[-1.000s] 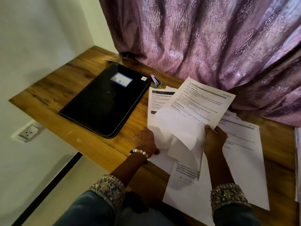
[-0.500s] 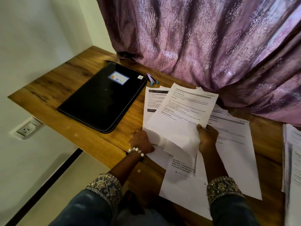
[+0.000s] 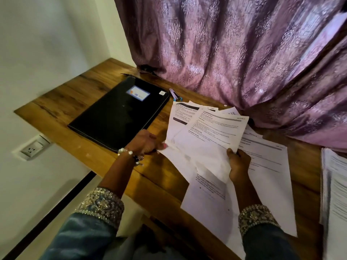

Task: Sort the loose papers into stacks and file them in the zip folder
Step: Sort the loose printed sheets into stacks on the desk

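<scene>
Head view: a bunch of papers (image 3: 210,136) is pinched at its near edge by the right hand (image 3: 238,163) and at its left edge by the left hand (image 3: 145,142), just above the wooden table (image 3: 62,98). More sheets (image 3: 262,177) lie loose under them, so the sorting seems barely started. The black zip folder (image 3: 120,113) lies shut to the left, with nothing filed yet. Another pile (image 3: 336,194) sits at the right edge. Small pens (image 3: 175,94) lie beside the folder, and a purple curtain (image 3: 234,49) hangs behind.
</scene>
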